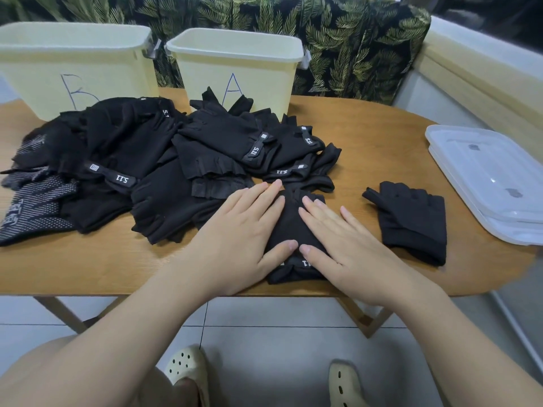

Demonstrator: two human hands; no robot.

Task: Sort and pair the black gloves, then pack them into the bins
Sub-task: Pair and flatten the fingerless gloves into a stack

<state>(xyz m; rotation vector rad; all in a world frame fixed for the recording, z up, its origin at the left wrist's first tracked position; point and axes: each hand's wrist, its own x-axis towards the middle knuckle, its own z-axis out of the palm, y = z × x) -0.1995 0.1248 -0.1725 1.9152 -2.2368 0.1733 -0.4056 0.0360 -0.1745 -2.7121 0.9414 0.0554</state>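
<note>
A heap of black fingerless gloves point(152, 160) covers the left and middle of the wooden table point(367, 136). Near the front edge lies one black glove point(289, 227), with a white 5.11 mark at its cuff. My left hand point(238, 239) and my right hand point(343, 245) both press flat on it with straight fingers, thumbs almost touching. A single black glove point(414, 221) lies apart to the right. Two pale yellow bins stand at the back: bin B point(73, 66) on the left and bin A point(235, 66) in the middle.
Two stacked clear plastic lids point(487, 183) lie at the table's right edge. A few grey patterned gloves point(32, 207) sit at the far left of the heap. A leaf-print curtain hangs behind the bins. Below the table are tiled floor and my feet in pale clogs.
</note>
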